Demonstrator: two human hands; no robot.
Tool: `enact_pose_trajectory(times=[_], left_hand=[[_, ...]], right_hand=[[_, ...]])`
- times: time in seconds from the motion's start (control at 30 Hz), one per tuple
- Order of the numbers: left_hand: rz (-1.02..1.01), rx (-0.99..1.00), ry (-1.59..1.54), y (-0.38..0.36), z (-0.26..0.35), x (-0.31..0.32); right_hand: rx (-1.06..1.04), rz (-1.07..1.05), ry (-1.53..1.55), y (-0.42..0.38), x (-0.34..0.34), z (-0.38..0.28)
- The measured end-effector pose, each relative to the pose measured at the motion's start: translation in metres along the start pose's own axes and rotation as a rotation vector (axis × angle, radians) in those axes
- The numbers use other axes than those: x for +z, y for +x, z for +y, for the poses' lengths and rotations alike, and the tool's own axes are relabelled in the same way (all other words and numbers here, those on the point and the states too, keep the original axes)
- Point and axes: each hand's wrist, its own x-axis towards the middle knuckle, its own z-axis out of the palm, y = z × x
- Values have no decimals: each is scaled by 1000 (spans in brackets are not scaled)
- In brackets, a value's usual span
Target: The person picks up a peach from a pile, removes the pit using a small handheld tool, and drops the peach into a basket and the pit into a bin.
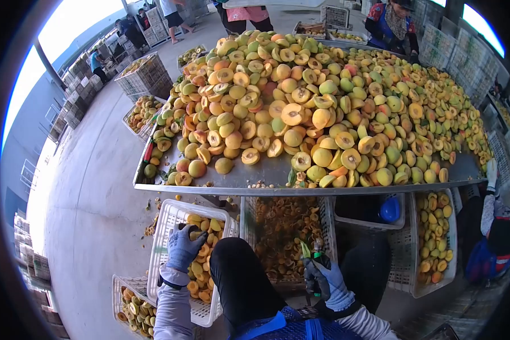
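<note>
My left hand (185, 251), in a blue and dark glove, is over the near rim of a white plastic crate (162, 241) of peach halves (200, 268). Its fingers curl around what appears to be a peach half, partly hidden by the glove. In front of my right knee, my right hand (328, 280), also gloved, is closed around a green-handled tool (317, 247). The tool's working end is too small to make out. Between my knees stands a crate (247, 226) full of brownish fruit scraps (286, 232).
A metal table (238, 180) bears a large heap of whole and halved peaches (300, 96). Under it are a dark bin with a blue object (390, 209) and another fruit crate (452, 249). A co-worker (496, 238) sits at right; another person (394, 25) stands behind the table.
</note>
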Motion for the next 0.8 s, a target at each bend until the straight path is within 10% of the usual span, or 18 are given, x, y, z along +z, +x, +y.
enact_pose_trajectory(times=[0.3,0.47,0.8], left_hand=[[299,362,-108,248,92,48],[185,50,-55,391,85,62],[123,335,-245,349,97,111]], right_hand=[[185,49,-26,44,-1,16],[237,173,72,53,-6,9],[267,66,347,51,-16,5]])
